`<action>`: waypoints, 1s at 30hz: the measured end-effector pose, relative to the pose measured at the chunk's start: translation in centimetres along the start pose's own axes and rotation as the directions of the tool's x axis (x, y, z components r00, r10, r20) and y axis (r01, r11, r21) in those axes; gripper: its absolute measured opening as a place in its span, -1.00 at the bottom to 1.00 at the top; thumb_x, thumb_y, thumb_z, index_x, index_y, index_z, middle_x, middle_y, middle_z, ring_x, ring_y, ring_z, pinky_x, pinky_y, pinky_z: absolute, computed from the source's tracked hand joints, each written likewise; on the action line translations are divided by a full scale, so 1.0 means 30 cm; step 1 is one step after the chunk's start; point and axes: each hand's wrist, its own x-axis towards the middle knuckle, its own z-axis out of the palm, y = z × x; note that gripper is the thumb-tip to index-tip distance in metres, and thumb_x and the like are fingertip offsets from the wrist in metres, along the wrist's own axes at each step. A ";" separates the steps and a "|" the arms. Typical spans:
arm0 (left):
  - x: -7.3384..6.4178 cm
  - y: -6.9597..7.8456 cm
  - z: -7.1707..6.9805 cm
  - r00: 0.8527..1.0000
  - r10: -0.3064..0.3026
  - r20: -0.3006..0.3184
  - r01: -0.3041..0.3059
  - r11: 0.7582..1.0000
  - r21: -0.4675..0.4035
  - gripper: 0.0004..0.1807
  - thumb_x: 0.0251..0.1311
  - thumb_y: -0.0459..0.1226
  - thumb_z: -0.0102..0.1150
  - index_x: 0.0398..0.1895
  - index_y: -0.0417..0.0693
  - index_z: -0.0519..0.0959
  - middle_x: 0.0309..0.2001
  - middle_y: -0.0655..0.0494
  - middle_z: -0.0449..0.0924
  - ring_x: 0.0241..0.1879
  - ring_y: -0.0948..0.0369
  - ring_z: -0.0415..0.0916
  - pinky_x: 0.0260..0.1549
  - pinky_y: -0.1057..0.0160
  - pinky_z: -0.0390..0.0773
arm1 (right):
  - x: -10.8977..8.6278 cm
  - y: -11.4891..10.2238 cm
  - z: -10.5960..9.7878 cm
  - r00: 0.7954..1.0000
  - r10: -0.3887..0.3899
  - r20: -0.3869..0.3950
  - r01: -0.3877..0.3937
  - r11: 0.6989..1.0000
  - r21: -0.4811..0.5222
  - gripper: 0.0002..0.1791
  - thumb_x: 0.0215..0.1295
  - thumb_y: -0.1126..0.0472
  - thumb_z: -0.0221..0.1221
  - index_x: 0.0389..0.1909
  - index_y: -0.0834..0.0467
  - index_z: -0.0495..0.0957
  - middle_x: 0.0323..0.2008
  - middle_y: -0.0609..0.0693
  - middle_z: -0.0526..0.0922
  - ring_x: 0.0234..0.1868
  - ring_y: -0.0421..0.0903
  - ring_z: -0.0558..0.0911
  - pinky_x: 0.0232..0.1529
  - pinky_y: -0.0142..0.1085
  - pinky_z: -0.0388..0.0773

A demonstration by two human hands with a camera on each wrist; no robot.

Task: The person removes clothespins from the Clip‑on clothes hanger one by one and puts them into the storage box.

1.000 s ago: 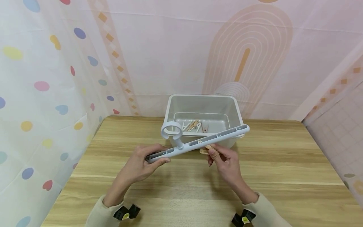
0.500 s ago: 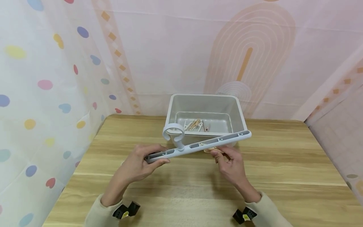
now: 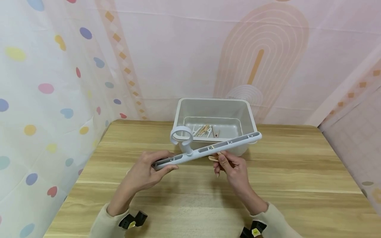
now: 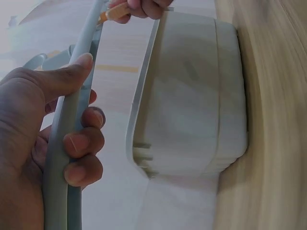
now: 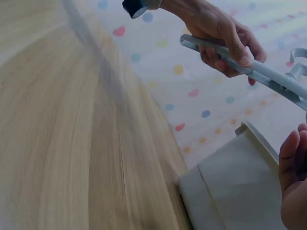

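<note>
A pale blue-grey plastic hanger (image 3: 194, 154) with slots along its bar and an open C-shaped hook is held in the air, its right end tilted up. My left hand (image 3: 148, 170) grips the bar's left end, thumb in front; the left wrist view shows its fingers curled round the bar (image 4: 57, 158). My right hand (image 3: 235, 167) pinches a wooden clothespin (image 3: 212, 158) just below the middle of the bar. In the left wrist view the clothespin (image 4: 116, 11) meets the bar's edge. In the right wrist view, only part of my right hand (image 5: 295, 182) shows.
Behind the hanger a light grey plastic bin (image 3: 242, 149) stands on the wooden table (image 3: 190, 205). Several white and wooden clothespins (image 3: 203, 130) lie on its floor. A patterned cloth (image 3: 178, 59) hangs along the table's back and left side.
My right hand moved slightly right with the clothespin, then back left. The hanger's right end dipped a little and rose again. My left hand kept its grip.
</note>
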 end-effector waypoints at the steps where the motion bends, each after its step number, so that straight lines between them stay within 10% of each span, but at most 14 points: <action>1: 0.000 -0.002 0.002 1.000 -0.010 -0.002 0.010 1.000 0.006 -0.75 0.08 -0.26 0.55 -0.17 0.15 0.73 -0.45 0.36 0.64 -0.58 0.45 0.35 -0.59 0.51 0.32 | 0.002 -0.001 -0.001 1.000 0.022 0.011 -0.022 1.000 0.002 -0.61 0.58 0.30 0.03 0.00 0.65 0.52 -0.47 -0.14 0.70 -0.53 -0.30 0.59 -0.54 -0.38 0.58; 14: -0.001 -0.018 -0.005 0.997 -0.069 -0.022 0.070 0.996 0.049 -0.77 0.13 -0.22 0.52 -0.20 0.19 0.66 -0.53 0.42 0.51 -0.62 0.46 0.26 -0.62 0.49 0.24 | 0.006 -0.032 -0.076 0.983 0.146 0.114 -0.136 0.986 -0.091 -0.60 0.64 0.23 -0.02 0.01 0.55 0.54 -0.32 -0.17 0.71 -0.49 -0.29 0.54 -0.53 -0.35 0.55; 30: 0.001 -0.036 -0.022 0.995 -0.086 -0.041 0.088 0.995 0.048 -0.75 0.10 -0.23 0.54 -0.19 0.18 0.67 -0.54 0.41 0.49 -0.62 0.46 0.24 -0.62 0.49 0.24 | -0.021 -0.093 -0.160 0.993 0.088 0.074 -0.066 0.964 -0.257 -0.72 0.60 0.29 0.02 -0.01 0.43 0.60 -0.32 -0.20 0.73 -0.47 -0.25 0.57 -0.55 -0.33 0.54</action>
